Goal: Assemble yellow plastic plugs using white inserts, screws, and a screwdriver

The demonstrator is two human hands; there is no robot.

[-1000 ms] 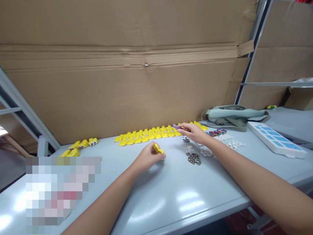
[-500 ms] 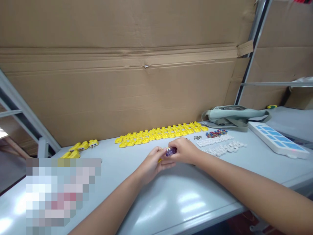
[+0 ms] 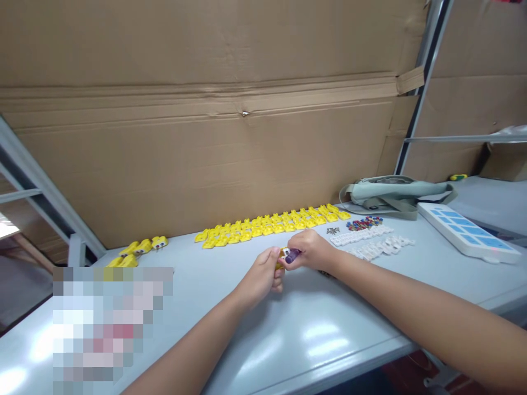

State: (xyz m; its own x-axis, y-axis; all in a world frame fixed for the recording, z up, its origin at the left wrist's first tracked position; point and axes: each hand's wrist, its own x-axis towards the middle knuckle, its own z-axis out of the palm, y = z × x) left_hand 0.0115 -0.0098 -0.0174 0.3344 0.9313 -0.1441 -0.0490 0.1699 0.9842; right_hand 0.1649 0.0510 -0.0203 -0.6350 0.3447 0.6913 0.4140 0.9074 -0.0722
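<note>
Cardboard (image 3: 230, 175) stands behind the pale table (image 3: 197, 296) in our head view. Our left hand (image 3: 259, 278) pinches a small yellow piece (image 3: 279, 266), between our hands; our right hand (image 3: 310, 249) grips a purple tool (image 3: 292, 255) close against it. We cannot tell the piece's long axis. Yellow parts (image 3: 289, 225) lie in rows beyond, white parts (image 3: 358, 237) rightward.
</note>
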